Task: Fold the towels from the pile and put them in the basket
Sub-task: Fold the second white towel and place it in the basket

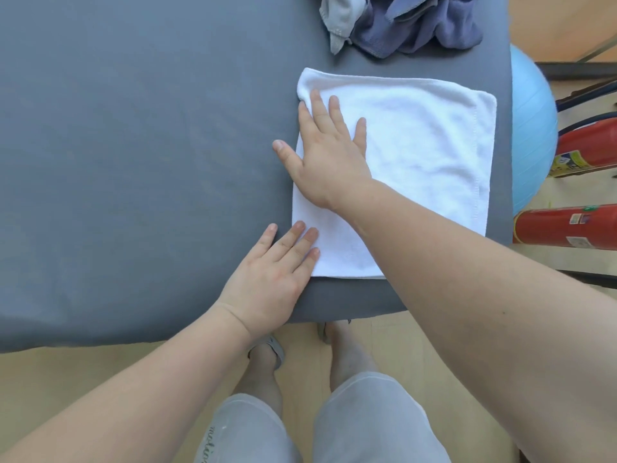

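The left hand (267, 282) and right hand (327, 152) press flat, fingers straight, gripping nothing, on the folded white terry towel (417, 155), centre-right on the grey-covered desk (133, 162).

Below the worktop's (133, 162) near edge, dark cursive lettering (211, 444) runs down the left leg of the grey shorts (367, 422). It is cut off and not legible. Right of the worktop, the labels (579, 219) on two red fire extinguishers (547, 227) are too blurred to read.

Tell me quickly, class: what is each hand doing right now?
Left hand: open, fingertips on the towel, near corner.
Right hand: open, flat on the towel.
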The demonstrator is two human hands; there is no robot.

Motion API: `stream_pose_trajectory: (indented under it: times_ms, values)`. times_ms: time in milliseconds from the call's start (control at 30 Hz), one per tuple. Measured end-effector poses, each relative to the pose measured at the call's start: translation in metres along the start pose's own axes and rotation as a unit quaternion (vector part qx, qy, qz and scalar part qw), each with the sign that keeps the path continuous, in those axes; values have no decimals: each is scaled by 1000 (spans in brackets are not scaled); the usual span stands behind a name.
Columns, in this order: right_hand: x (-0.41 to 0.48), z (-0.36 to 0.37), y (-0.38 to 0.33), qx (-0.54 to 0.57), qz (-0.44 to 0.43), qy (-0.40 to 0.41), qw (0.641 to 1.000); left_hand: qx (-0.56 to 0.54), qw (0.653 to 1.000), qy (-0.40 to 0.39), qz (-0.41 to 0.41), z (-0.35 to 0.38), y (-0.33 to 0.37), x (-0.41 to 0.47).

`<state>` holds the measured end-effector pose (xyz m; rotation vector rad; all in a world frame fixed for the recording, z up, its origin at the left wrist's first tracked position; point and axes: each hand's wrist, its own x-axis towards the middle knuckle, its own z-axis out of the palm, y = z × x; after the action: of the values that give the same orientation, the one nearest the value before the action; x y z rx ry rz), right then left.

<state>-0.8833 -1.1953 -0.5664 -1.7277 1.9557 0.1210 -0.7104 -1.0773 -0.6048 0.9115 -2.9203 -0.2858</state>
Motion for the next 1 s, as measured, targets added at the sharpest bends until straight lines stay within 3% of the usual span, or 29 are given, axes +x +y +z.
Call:
stream_pose_trajectory:
  times_ms: [300,433,533,633,700,833,1000]
  values:
    - [-2,33,-133,94,-166,-64,980,35,993,-46,-107,-45,-67,-123]
    - [-6,39,-161,119,-221,-88,964,36,984,-60,-165,-63,-82,-150]
    - [-12,33,-147,166,-195,-32,966,8,974,-37,-222,-70,-79,-143]
    - [-19,23,-102,201,-120,133,963,-27,971,16,-237,-71,-60,-110]
    - [-22,15,-60,216,-57,186,957,-70,970,47,-227,-69,-37,-77]
    - [-22,-2,13,283,44,132,949,-137,972,40,-187,-55,21,-15]
    - [-14,-8,38,278,-6,41,960,-147,967,-2,-209,-26,52,22]
